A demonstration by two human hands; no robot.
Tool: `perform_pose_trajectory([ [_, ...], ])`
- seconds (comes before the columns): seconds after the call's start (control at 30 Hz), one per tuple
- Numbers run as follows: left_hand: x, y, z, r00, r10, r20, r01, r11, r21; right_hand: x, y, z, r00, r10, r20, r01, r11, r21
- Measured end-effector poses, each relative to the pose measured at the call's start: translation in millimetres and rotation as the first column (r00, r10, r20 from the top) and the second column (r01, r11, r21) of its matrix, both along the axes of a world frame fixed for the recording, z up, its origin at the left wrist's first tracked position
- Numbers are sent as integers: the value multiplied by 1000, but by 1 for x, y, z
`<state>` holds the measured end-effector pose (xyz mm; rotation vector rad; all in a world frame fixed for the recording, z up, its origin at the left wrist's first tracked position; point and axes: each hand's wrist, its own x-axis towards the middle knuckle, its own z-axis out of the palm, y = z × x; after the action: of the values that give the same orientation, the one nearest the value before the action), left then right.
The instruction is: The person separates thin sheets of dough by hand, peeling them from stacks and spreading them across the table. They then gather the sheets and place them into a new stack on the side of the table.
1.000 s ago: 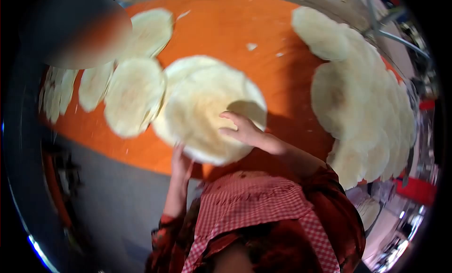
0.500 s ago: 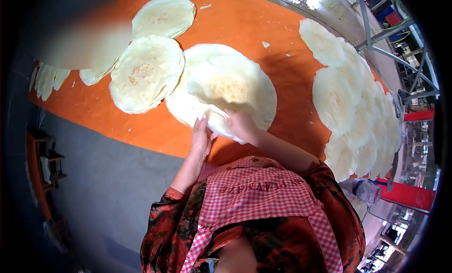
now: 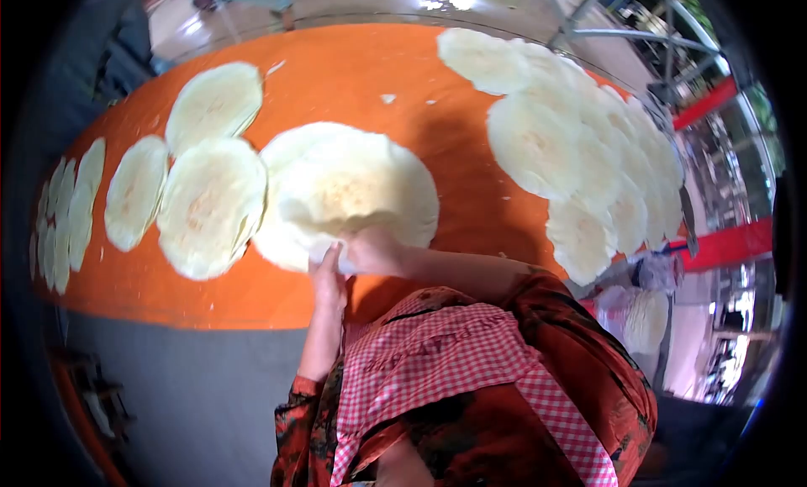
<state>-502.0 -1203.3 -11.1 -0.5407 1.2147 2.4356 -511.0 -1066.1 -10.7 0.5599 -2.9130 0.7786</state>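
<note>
Checked apron (image 3: 454, 352) nearest.
Just beyond it, both hands meet at near rim of top flatbread (image 3: 357, 184).
Right hand (image 3: 376, 250) curled, clamped on rim.
Left hand (image 3: 326, 279) has fingers straight against same rim; pinch or not, cannot tell.
Flatbread round, no long axis, lies straight ahead of both hands on stack, rim lifted slightly.
Orange cloth (image 3: 353, 75) beneath.
Neighbouring flatbread (image 3: 210, 205) left; overlapping row (image 3: 580, 151) right, well apart.

Our left hand (image 3: 328, 279) and right hand (image 3: 374, 252) pinch the near edge of a flatbread (image 3: 357, 184) on the orange worktop (image 3: 370, 67)
</note>
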Motion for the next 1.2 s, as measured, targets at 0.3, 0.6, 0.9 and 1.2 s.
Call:
perform_pose_trajectory([
  [0.3,1,5,-11,994,104,20,-102,992,-76,-26,36,1,959,-8,284,88,958,-272],
  [0.6,2,17,5,983,159,92,-147,982,-122,-37,44,3,763,109,637,197,900,-389],
  [0.9,-8,2,-43,999,10,47,10,911,-412,3,11,8,967,-49,251,-15,969,246],
  [1.2,-75,-171,-115,986,-62,157,106,951,-292,-87,258,82,922,-267,282,388,657,-646],
])
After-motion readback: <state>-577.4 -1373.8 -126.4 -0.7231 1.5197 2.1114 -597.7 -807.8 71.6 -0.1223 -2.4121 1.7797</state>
